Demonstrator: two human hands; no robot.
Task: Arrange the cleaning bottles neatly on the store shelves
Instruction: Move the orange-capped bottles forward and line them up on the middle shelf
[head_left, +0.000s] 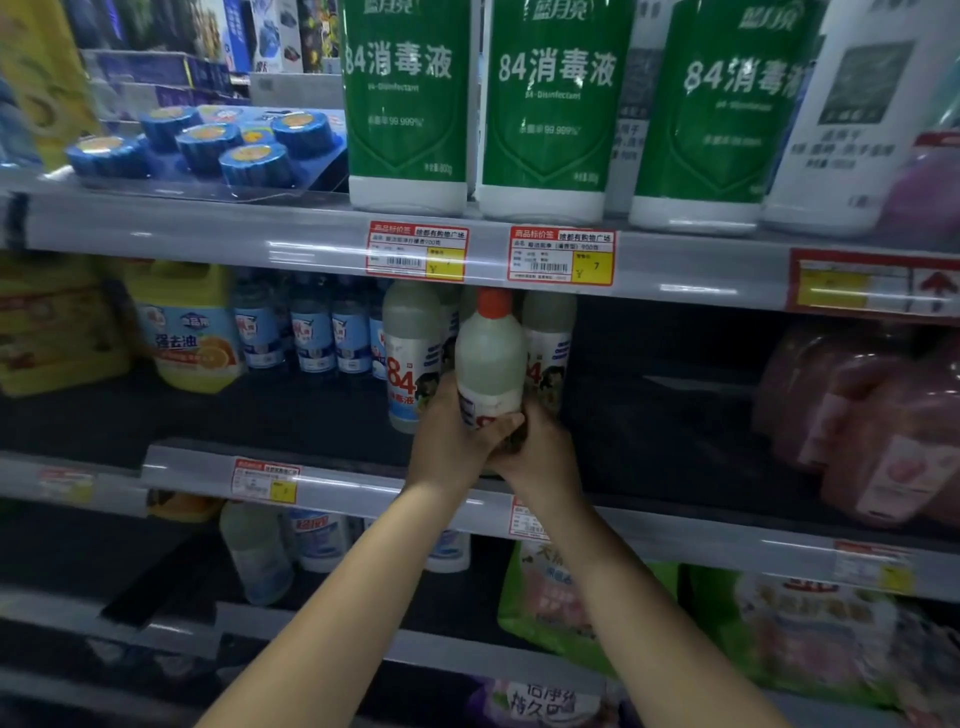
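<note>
A pale translucent disinfectant bottle with a red cap (491, 353) is held upright just above the front of the middle shelf (343, 480). My left hand (449, 441) wraps its lower left side, and my right hand (540, 449) grips its base from the right. Behind it stand two similar "84" bottles, one on the left (410, 358) and one on the right (548, 338). Three large green-labelled disinfectant bottles (550, 104) line the top shelf.
Small blue-labelled bottles (311, 332) and a yellow detergent jug (189, 327) fill the middle shelf's left part. Pink refill pouches (872, 415) lie at its right, with dark bare shelf between. Blue round blocks (208, 140) sit top left. More bottles and green pouches occupy the lower shelf.
</note>
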